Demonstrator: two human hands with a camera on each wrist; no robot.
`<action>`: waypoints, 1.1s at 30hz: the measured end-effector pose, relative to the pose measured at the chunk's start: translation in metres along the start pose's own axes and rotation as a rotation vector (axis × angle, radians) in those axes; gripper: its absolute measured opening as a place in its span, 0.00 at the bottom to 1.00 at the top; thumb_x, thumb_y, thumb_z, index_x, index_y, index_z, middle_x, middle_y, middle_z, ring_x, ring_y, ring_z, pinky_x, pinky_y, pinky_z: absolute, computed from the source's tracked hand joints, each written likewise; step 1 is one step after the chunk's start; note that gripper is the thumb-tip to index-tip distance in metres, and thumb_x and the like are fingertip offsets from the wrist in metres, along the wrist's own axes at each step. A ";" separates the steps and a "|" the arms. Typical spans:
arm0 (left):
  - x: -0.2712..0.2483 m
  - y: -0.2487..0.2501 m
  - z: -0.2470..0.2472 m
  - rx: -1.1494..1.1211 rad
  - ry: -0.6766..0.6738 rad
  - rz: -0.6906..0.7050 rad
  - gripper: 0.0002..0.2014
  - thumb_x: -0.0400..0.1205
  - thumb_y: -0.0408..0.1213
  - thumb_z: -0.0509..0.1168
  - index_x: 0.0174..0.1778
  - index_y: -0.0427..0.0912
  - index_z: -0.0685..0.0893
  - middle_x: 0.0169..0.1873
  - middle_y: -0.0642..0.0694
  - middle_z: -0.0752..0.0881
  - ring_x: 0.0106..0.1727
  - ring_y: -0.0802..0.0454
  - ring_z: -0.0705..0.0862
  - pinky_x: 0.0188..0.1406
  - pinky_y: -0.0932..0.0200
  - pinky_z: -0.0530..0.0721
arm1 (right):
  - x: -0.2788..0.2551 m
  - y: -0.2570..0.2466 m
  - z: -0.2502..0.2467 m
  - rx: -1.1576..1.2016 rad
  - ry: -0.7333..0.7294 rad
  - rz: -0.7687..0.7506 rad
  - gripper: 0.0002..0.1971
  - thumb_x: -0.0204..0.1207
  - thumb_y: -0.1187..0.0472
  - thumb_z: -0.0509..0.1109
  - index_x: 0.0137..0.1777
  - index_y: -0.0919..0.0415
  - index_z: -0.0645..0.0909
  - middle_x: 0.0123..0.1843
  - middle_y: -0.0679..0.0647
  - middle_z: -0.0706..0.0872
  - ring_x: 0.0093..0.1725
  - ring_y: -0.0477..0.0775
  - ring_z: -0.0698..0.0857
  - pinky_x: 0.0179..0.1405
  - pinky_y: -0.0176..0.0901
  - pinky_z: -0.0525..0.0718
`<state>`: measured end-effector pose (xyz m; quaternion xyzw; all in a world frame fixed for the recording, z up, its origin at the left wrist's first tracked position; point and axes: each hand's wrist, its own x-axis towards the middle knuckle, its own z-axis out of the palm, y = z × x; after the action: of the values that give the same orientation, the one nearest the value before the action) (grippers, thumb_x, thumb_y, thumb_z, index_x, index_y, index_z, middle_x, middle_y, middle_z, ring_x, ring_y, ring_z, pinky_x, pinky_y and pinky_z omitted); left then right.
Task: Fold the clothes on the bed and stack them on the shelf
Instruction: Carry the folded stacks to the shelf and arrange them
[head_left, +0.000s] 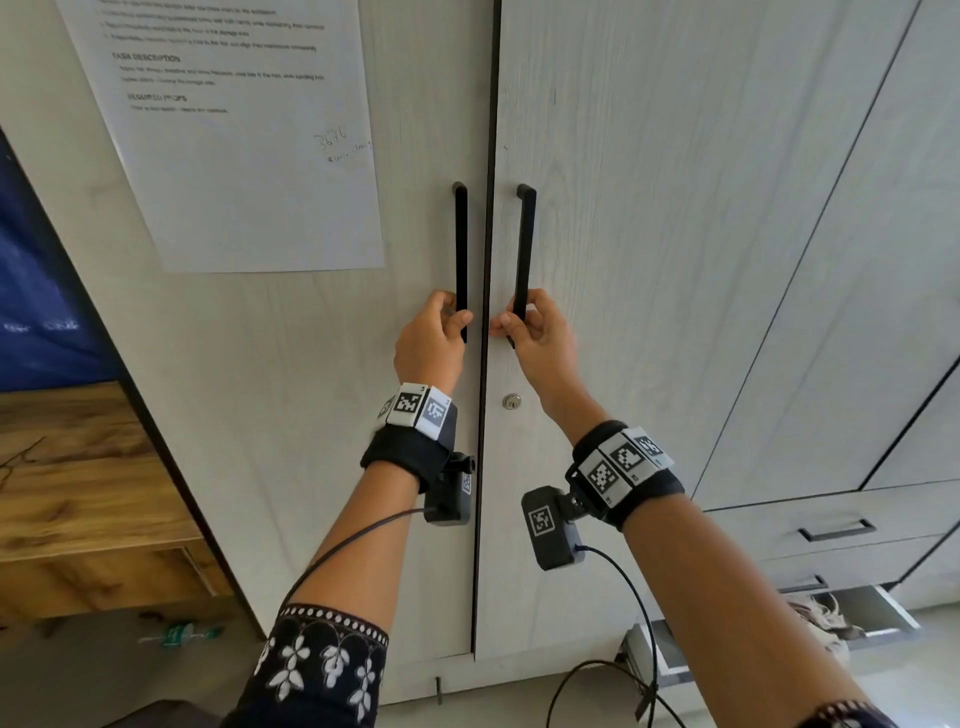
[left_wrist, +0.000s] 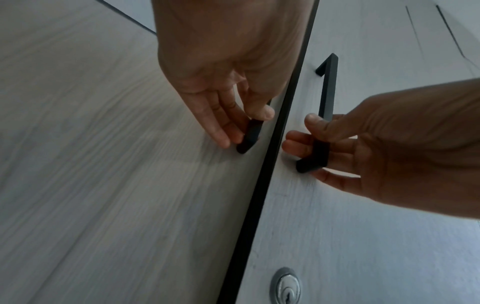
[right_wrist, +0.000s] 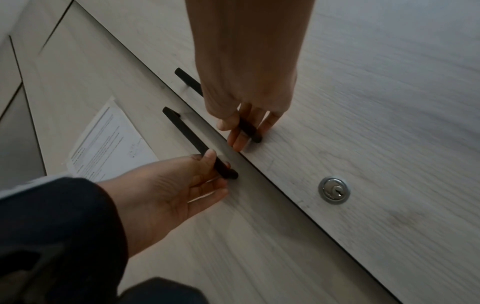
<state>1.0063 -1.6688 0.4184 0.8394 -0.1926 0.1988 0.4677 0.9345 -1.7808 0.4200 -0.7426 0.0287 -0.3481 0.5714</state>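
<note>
On the left door, a paper sheet (head_left: 234, 135) hangs. Beside it, the left hand (head_left: 428, 343) curls its fingers (left_wrist: 221, 123) round the left handle (head_left: 461, 249). Next, the right hand (head_left: 540, 338) grips the right handle (head_left: 523, 249). Both doors are shut. No clothes show.

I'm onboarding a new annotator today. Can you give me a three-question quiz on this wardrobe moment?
1. True or false: the left hand and right hand each hold a black door handle.
2. Which door carries the keyhole lock? A) left door B) right door C) a drawer
3. Fill in: the printed sheet of paper is stuck on the ____ door.

Key: 1 true; 2 B; 3 left
</note>
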 end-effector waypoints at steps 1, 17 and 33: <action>0.000 0.002 -0.001 0.012 -0.014 -0.012 0.14 0.87 0.44 0.60 0.65 0.43 0.79 0.54 0.46 0.87 0.53 0.44 0.85 0.43 0.56 0.74 | -0.001 -0.002 0.001 -0.005 0.010 0.008 0.06 0.83 0.64 0.66 0.47 0.53 0.77 0.44 0.55 0.91 0.48 0.50 0.90 0.56 0.52 0.86; -0.012 0.003 -0.009 0.066 -0.064 0.060 0.14 0.88 0.43 0.57 0.67 0.42 0.75 0.54 0.45 0.85 0.51 0.44 0.84 0.42 0.55 0.74 | -0.014 -0.007 -0.002 0.038 0.104 0.058 0.01 0.83 0.63 0.67 0.49 0.57 0.79 0.42 0.53 0.92 0.44 0.44 0.90 0.44 0.34 0.85; -0.036 0.005 -0.020 -0.013 -0.015 0.071 0.12 0.87 0.41 0.59 0.65 0.42 0.77 0.46 0.51 0.83 0.45 0.51 0.81 0.40 0.58 0.73 | 0.011 0.008 -0.003 0.010 -0.015 0.040 0.05 0.82 0.59 0.69 0.55 0.58 0.80 0.45 0.50 0.92 0.45 0.53 0.90 0.44 0.48 0.86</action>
<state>0.9701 -1.6487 0.4127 0.8305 -0.2270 0.2080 0.4642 0.9442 -1.7908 0.4187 -0.7417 0.0375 -0.3310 0.5821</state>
